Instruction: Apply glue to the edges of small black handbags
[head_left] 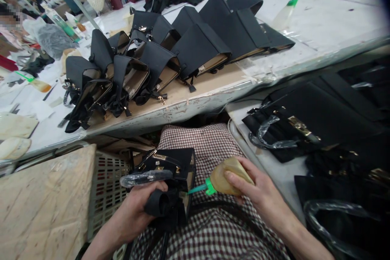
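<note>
On my lap, over a checked apron (210,142), rests a black handbag (183,160) with gold-coloured fittings and a plastic-wrapped handle. My left hand (143,201) is closed on the bag near that handle and a folded black strip. In my right hand (243,178) is a yellowish glue bottle (224,174) with a green nozzle, tilted toward the bag. The nozzle tip is at the bag's open edge, where a light inner lining shows; whether it touches cannot be made out. My left fingertips are partly hidden behind the bag.
Several black bag bodies (201,44) lie on the white workbench (329,20) ahead. Another glue bottle (284,14) stands at its far right. More black bags (304,126) are piled on my right. A plastic crate (106,183) and a covered board (45,203) sit left. People are in the background.
</note>
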`<state>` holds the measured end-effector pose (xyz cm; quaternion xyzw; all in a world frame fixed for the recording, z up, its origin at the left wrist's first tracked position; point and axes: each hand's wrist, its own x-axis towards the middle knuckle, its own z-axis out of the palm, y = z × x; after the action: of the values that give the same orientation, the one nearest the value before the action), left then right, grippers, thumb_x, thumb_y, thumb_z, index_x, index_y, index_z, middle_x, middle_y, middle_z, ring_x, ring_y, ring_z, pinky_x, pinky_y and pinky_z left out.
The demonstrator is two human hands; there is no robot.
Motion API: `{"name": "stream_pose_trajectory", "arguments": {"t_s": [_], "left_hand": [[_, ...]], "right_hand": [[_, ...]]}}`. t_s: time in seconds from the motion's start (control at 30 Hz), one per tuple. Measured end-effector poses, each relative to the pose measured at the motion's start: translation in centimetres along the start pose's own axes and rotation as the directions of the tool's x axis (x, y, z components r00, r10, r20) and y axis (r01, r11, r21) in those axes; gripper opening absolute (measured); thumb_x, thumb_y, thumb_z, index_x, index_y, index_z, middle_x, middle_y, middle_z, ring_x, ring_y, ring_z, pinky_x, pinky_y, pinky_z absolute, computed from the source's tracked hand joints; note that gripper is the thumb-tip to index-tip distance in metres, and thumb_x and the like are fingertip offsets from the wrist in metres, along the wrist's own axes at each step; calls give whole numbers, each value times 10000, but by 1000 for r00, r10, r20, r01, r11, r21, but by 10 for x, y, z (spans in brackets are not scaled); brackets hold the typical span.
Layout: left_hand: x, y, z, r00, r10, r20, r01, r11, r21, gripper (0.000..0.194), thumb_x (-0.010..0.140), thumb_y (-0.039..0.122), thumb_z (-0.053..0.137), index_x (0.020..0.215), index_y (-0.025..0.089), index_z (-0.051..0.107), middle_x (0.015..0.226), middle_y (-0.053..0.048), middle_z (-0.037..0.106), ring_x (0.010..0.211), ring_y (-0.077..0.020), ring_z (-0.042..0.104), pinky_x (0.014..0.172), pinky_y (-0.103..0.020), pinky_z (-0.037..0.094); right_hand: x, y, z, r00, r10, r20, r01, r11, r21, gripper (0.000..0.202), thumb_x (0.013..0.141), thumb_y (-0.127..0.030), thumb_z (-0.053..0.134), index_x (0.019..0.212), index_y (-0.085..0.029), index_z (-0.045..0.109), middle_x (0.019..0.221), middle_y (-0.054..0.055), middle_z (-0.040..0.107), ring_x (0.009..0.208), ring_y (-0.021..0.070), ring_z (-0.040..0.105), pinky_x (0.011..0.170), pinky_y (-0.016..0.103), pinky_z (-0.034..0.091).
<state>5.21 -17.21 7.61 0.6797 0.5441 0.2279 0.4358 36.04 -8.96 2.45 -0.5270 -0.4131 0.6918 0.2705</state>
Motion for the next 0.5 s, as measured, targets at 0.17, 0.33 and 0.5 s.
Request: {"name": "stream_pose_trajectory", "arguments": {"t_s": [0.17,0.33,0.5], "left_hand": [[-1,0,0,1000,11,-17,-11,1000,-19,164,921,91,612,916,231,526,941,-5,654,853,-146,599,817,-219,463],[-1,-1,1,999,12,-35,-12,1000,-7,180,915,77,611,927,233,522,949,-7,653,855,-148,600,820,-224,462],[-1,-2,3,998,43,-34,-43,999,-5,194,914,56,553,918,240,490,957,-3,646,869,-140,601,825,-217,458]], "right_hand": [[-4,9,0,998,54,23,-58,957,285,370,844,-509,781,1025,-198,694,842,47,625,666,171,525,401,206,436],[0,19,-14,980,198,-36,-130,760,636,303,767,-441,848,911,-203,727,744,28,606,512,107,422,367,193,358],[9,14,-21,975,101,-197,14,858,513,337,795,-475,818,976,-211,711,828,39,618,569,132,459,394,215,397]]}}
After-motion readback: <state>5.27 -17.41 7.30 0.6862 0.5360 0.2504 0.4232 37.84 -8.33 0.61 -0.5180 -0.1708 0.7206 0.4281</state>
